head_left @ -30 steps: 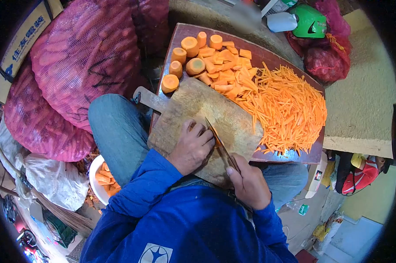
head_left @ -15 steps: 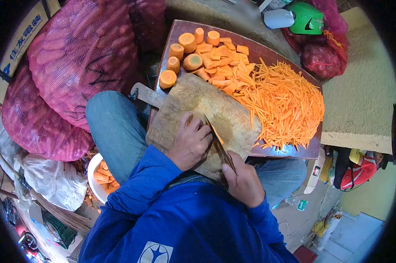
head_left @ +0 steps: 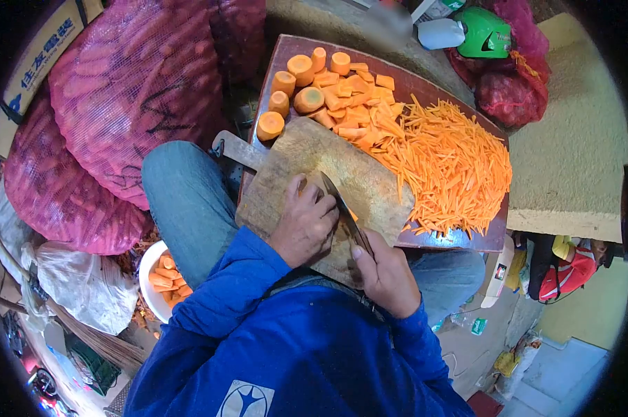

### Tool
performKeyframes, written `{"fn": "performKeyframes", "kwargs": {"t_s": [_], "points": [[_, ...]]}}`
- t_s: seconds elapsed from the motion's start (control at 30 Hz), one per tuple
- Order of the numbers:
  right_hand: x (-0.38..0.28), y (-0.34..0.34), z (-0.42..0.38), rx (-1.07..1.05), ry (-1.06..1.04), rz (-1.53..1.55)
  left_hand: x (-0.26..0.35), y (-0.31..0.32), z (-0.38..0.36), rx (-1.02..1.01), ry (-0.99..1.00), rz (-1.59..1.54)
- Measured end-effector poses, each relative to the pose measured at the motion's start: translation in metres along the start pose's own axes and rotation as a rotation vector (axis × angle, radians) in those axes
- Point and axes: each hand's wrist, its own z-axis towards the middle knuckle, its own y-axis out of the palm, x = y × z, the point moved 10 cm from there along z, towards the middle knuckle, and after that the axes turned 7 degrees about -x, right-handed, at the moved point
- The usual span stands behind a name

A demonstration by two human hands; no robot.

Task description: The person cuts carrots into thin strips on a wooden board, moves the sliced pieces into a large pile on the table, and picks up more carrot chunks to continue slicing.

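Observation:
My right hand (head_left: 387,278) grips the handle of a knife (head_left: 340,203), its blade slanting up and left across the wooden cutting board (head_left: 272,174). Against the blade's left side, my left hand (head_left: 303,226) presses down with curled fingers over a piece of carrot that is mostly hidden under them. A thin orange sliver of carrot (head_left: 353,215) shows just right of the blade. Beyond the board lie flat carrot slices (head_left: 356,104) and, to their right, a big heap of carrot strips (head_left: 460,167). Several thick carrot chunks (head_left: 300,69) stand at the far left.
The board rests over a dark red table (head_left: 491,240) and my lap. A white bowl of peeled carrots (head_left: 147,267) is at lower left. Large pink mesh sacks (head_left: 137,97) fill the left side. A green container (head_left: 484,31) and a red mesh bag (head_left: 512,94) stand at upper right.
The knife and my right hand have shifted slightly up and left, and the blade sits closer to my left fingers. My left hand stays nearly in place on the board.

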Motion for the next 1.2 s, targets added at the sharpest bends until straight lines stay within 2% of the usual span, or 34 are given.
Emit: {"fn": "performKeyframes", "kwargs": {"t_s": [0.3, 0.37, 0.4, 0.47, 0.53, 0.6, 0.7, 1.03, 1.13, 1.2], "points": [[0.002, -0.003, 0.001, 0.071, -0.027, 0.012, 0.002, -0.008, -0.002, 0.021, 0.022, 0.013], [-0.003, -0.015, -0.009, 0.133, -0.034, 0.146, -0.003, -0.028, -0.008, 0.141, -0.024, 0.02], [-0.005, -0.018, -0.013, 0.129, -0.03, 0.149, -0.002, -0.035, -0.01, 0.137, -0.027, 0.018], [-0.004, -0.023, -0.021, 0.128, 0.019, 0.121, -0.012, -0.054, -0.014, 0.162, -0.157, 0.025], [-0.003, -0.021, -0.026, 0.09, 0.038, 0.103, -0.013, -0.055, -0.016, 0.137, -0.161, 0.045], [-0.004, -0.014, -0.03, 0.063, -0.03, 0.085, -0.016, -0.045, -0.02, 0.031, -0.242, 0.058], [0.005, -0.005, -0.029, -0.003, -0.019, 0.076, -0.015, -0.036, -0.022, 0.011, -0.213, 0.053], [0.016, 0.008, -0.009, -0.013, 0.051, -0.027, -0.007, -0.031, -0.023, 0.023, -0.179, 0.064], [0.011, 0.006, 0.0, -0.001, -0.048, 0.007, -0.014, -0.023, -0.026, 0.004, -0.187, 0.009], [0.009, -0.007, -0.006, 0.1, -0.099, 0.102, -0.006, -0.025, -0.026, 0.081, -0.084, -0.068]]}}
